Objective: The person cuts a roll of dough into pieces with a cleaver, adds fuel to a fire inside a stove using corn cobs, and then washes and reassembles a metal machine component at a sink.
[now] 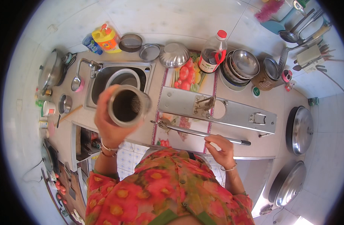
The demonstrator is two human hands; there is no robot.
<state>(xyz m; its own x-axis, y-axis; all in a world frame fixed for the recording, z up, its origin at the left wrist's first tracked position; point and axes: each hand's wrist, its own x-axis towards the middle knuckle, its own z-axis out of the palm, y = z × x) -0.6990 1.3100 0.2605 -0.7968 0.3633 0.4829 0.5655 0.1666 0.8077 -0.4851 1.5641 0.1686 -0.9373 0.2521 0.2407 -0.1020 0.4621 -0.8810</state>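
Note:
My left hand (108, 118) is wrapped around a metal cylinder (129, 105), raised above the counter by the sink. Its wide mouth faces up towards me, and small perforations show inside. My right hand (221, 149) is at the counter's front edge, loosely curled with a gap between thumb and fingers and nothing visible in it. Close to its fingertips lies a metal lever rod (189, 131) with a black end. Behind the rod, a long metal press frame (177, 101) rests on the counter. It has a round hole, a hinged bracket (204, 104) and a small latch.
A basin (122, 74) sits in the sink (149, 81). Along the wall stand a yellow detergent bottle (107, 39), a fluted metal bowl (174, 54), a red-capped bottle (212, 53) and stacked bowls (245, 63). Lidded pans (302, 130) are at the right. Utensils (298, 33) hang upper right.

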